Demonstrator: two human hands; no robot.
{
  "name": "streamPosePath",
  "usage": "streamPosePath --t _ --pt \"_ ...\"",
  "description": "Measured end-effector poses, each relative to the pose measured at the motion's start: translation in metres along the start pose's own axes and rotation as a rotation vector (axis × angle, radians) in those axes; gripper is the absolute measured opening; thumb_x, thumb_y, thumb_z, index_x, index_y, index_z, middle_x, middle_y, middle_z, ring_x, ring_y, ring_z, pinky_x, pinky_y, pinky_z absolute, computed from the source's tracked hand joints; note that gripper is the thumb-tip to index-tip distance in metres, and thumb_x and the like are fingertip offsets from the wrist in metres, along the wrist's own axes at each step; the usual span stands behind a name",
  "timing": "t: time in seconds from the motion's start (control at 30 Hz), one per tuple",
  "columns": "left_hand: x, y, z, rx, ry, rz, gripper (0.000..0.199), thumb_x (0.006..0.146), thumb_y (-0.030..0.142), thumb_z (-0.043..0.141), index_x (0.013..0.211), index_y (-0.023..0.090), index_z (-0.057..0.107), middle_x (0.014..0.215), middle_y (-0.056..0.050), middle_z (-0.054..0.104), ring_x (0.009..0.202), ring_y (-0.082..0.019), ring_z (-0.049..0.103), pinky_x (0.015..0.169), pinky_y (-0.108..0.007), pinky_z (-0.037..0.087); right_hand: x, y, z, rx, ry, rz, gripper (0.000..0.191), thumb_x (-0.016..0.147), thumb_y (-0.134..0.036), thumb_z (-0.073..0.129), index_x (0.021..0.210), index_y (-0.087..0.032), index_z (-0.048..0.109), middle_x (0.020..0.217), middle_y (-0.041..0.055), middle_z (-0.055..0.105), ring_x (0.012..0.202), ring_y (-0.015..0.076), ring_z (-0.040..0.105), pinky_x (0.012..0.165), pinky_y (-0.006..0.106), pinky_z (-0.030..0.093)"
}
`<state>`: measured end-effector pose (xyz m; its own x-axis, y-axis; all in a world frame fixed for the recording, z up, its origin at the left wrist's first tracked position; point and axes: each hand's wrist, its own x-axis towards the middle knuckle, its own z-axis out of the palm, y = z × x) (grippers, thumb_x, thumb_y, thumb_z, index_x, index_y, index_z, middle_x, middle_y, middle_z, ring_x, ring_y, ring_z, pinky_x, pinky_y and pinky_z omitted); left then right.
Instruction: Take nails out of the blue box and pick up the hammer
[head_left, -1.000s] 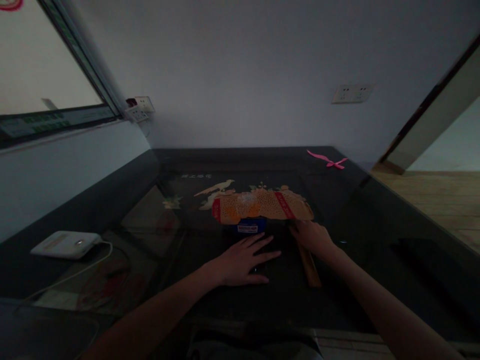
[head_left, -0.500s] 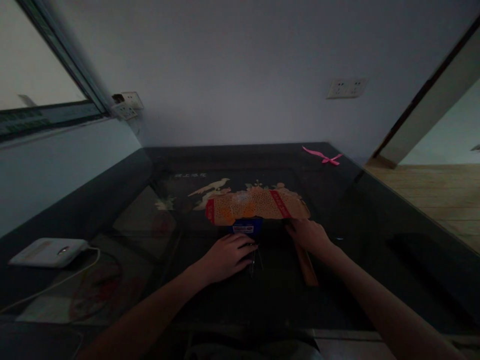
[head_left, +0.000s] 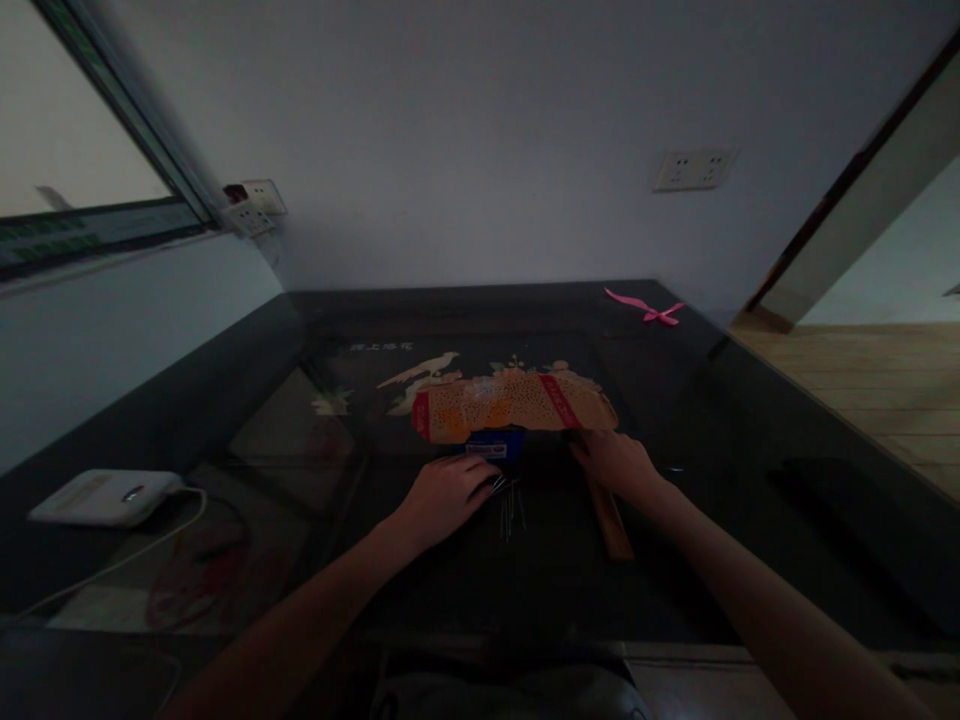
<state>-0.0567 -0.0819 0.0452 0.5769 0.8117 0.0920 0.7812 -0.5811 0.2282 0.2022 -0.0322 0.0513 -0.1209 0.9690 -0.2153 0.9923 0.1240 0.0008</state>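
Note:
My left hand point(head_left: 442, 496) is low over the dark table, its fingers curled together at a bunch of thin metal pins point(head_left: 511, 512). One or more pins touch its fingertips; the pins' exact kind is unclear in the dim light. Just beyond is a small blue box point(head_left: 495, 446) with a white label, partly behind a long tan dotted package point(head_left: 517, 402) with red bands. My right hand point(head_left: 615, 465) is closed at the top of a flat brown wooden stick point(head_left: 613, 530), close against the package's right end. The stick's upper end is hidden by the hand.
A white device point(head_left: 105, 498) with a cable lies at left. A pink ribbon point(head_left: 651, 310) rests near the far right corner. On the right is a dark flat object point(head_left: 862, 535). The table point(head_left: 697, 400) meets a wall with sockets point(head_left: 694, 170).
My left hand has drawn slightly left and up from the pins, showing more of them. The right hand and wooden stick stay nearly in place.

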Motion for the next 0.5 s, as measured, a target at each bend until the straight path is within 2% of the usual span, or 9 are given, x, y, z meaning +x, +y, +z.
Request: streamPosePath --t 0.2,0.5 --pt "0.002 0.010 -0.002 0.041 -0.076 -0.169 0.012 0.091 0.027 0.052 0.094 0.021 0.062 0.094 -0.003 0.069 0.078 -0.019 0.066 0.068 -0.028 0.052 0.000 0.000 0.000 0.005 0.003 0.005 0.030 0.094 -0.033 0.057 0.119 -0.017 0.059 0.115 0.0078 0.064 0.093 0.0210 0.066 0.078 0.042 0.055" --pt "0.008 0.015 -0.001 0.050 -0.071 -0.250 0.014 0.092 0.028 0.049 0.094 0.021 0.062 0.098 -0.002 0.070 0.080 -0.019 0.067 0.066 -0.027 0.050 0.002 0.001 0.001 0.010 -0.002 0.012 0.031 0.094 -0.033 0.058 0.119 -0.017 0.059 0.115 0.0079 0.064 0.093 0.0211 0.066 0.078 0.042 0.055"
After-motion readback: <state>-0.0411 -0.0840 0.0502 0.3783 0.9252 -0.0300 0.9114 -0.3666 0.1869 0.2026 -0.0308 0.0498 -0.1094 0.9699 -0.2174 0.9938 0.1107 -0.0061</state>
